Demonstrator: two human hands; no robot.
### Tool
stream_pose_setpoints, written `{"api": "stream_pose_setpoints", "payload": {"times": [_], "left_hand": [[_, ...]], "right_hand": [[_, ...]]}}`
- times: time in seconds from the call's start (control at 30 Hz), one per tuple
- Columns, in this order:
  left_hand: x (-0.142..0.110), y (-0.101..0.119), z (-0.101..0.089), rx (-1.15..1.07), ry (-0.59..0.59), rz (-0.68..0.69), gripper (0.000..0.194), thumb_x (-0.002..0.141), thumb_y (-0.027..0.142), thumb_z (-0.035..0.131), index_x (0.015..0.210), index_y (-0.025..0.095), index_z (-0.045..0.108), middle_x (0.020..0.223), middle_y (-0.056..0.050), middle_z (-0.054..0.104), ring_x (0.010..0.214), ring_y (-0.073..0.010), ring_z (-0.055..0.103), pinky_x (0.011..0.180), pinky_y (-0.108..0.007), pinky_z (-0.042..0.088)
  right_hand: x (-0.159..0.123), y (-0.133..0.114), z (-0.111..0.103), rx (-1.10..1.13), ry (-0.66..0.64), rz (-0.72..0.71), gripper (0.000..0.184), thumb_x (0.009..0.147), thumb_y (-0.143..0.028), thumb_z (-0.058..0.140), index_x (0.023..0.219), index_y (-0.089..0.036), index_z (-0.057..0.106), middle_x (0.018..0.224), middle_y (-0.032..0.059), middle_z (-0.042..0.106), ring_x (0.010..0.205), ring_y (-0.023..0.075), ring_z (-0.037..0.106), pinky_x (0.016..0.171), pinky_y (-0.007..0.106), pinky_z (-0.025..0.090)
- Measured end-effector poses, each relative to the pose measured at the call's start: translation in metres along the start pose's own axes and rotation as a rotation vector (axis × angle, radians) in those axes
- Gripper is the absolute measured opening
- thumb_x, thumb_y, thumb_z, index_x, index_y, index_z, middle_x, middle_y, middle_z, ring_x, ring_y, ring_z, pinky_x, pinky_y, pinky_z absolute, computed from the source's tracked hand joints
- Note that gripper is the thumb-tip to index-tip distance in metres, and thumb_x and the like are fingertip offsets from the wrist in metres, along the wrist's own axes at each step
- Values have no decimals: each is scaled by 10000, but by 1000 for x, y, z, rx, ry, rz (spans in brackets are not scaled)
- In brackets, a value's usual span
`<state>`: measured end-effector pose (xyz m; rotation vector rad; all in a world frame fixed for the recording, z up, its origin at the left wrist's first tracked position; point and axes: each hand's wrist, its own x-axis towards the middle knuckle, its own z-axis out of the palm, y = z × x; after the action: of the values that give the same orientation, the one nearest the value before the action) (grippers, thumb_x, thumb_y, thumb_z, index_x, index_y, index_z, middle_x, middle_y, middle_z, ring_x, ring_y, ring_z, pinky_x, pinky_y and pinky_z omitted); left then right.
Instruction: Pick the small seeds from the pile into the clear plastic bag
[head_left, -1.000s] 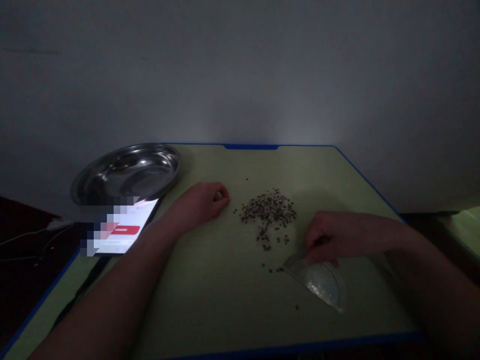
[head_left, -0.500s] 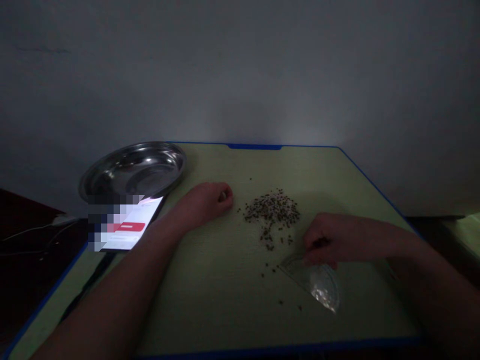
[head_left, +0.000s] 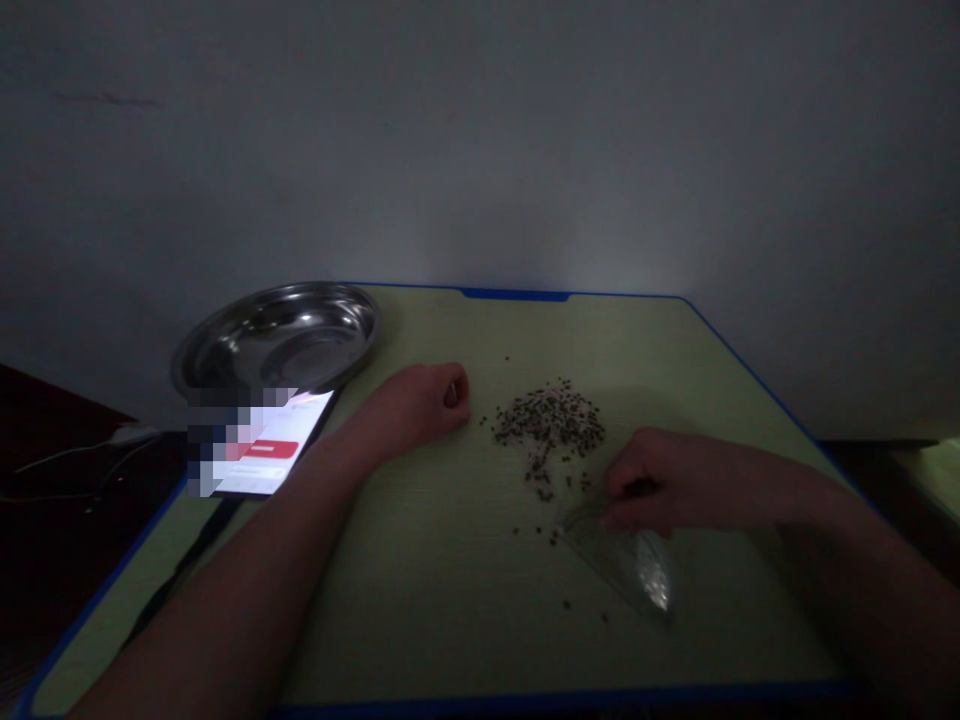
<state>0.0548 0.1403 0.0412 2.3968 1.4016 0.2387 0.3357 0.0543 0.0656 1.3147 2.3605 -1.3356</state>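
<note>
Grains (head_left: 551, 418), dark ones mixed with pale, lie in a loose heap just right of the middle of the tabletop (head_left: 420, 560), with strays trailing toward the near edge. Nearer the right edge is a clear plastic piece (head_left: 619, 565), thin and glossy, roughly a half-disc, its straight side facing the near-left corner.

At the far-left corner sits a shiny steel basin (head_left: 311, 350). Just nearer along the left edge lies a phone (head_left: 259, 475) with a lit screen and a red bar; a pixelated patch hides part of it. A dark strap (head_left: 184, 560) runs from there toward the near-left corner. The left forearm crosses the tabletop beside the phone and covers part of the strap.

The left hand (head_left: 431, 400) rests left of the grains, fingers curled in to the thumb; I cannot tell whether they enclose anything. The right hand (head_left: 637, 485), its forearm coming in over the right edge, pinches the plastic's far side between thumb and fingers, partly covering it.
</note>
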Motion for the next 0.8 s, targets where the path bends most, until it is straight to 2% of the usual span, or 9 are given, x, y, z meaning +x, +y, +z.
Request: {"api": "stream_pose_setpoints", "payload": {"times": [0.27,0.6,0.8], "left_hand": [[0,0,0,3,-6,-4,82,721,231,530,783,200,574,711,1,627,590,-127,523,542,-261,320],[0,0,0,16,-2,8,40,724,228,518,758,209,511,703,7,611,568,-116,500,523,-257,295],[-1,0,1,12,1,12,33,724,206,515,747,211,493,676,16,584,557,-106,475,524,-257,274]], "right_hand": [[1,-5,4,-60,12,-23,306,881,-358,582,670,-160,681,539,-57,477,498,77,422,468,206,300],[0,13,-6,-105,184,-4,383,919,-446,530,659,-174,598,583,-41,468,538,101,436,498,232,309],[0,2,-2,-66,157,-44,317,930,-402,530,731,-181,637,616,-33,522,563,108,474,515,229,328]]}}
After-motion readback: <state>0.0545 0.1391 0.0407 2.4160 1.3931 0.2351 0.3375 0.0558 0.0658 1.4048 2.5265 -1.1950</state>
